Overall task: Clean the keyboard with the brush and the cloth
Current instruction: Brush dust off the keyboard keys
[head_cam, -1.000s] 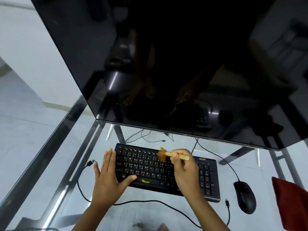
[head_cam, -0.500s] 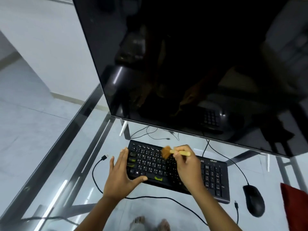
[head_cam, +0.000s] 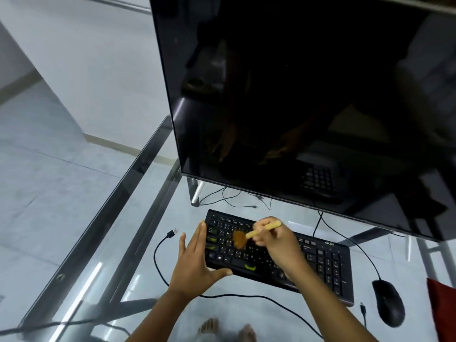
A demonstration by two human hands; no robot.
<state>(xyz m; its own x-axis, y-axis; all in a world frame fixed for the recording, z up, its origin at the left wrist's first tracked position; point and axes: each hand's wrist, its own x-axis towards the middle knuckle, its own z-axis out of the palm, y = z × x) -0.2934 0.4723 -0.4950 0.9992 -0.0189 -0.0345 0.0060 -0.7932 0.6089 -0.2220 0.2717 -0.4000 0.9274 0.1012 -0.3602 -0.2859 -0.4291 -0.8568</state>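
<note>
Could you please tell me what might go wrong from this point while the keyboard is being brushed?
1. The keyboard lies on a smooth glass table, steadied only by the open left hand at its left end; a firm stroke might slide it.
2. The loose cable loops beside that wrist and could snag.
3. The brush, pinched by the right hand, may push dust deeper between the keys.

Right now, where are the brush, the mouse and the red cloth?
brush (head_cam: 238, 239), head view, on its brown bristles.
mouse (head_cam: 388, 303), head view, middle of its black back.
red cloth (head_cam: 444, 314), head view, the part showing at the right edge.
</note>
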